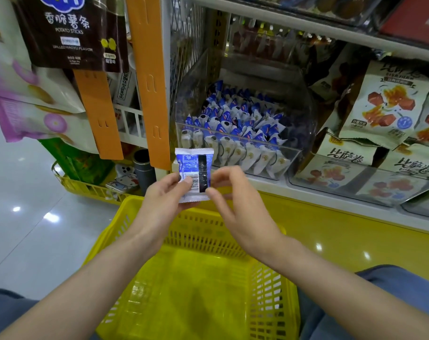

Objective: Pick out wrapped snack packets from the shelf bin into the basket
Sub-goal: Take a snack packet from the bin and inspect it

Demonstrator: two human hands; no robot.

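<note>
The left hand [164,200] holds a single blue-and-white snack packet [193,165] upright, thumb pressed across the barcode on its lower part and fingers curled behind it. The right hand [235,200] is just beside it with fingers curled, its fingertips at the packet's right edge; whether they pinch the wrapper or only touch it cannot be told. The packet is raised in the air, in front of the shelf [269,185] edge and above the far rim of the yellow plastic basket [264,290], which sits low between the person's knees with both forearms reaching over it. Behind the held packet, on the shelf, stands a clear plastic bin [294,153] filled with many more blue-and-white wrapped packets [238,123] standing in close rows. To the right of the bin lie cream-coloured snack bags [385,104] printed with red and orange pieces, some in another clear tray. To the left, two orange hanging strips [152,82] run down beside the wire side of the shelf, and a dark bag marked "Potato Sticks" [71,33] hangs at the upper left above pale pink-and-white bags. A glossy pale floor [24,192] shows at the left, reflecting ceiling lights.
</note>
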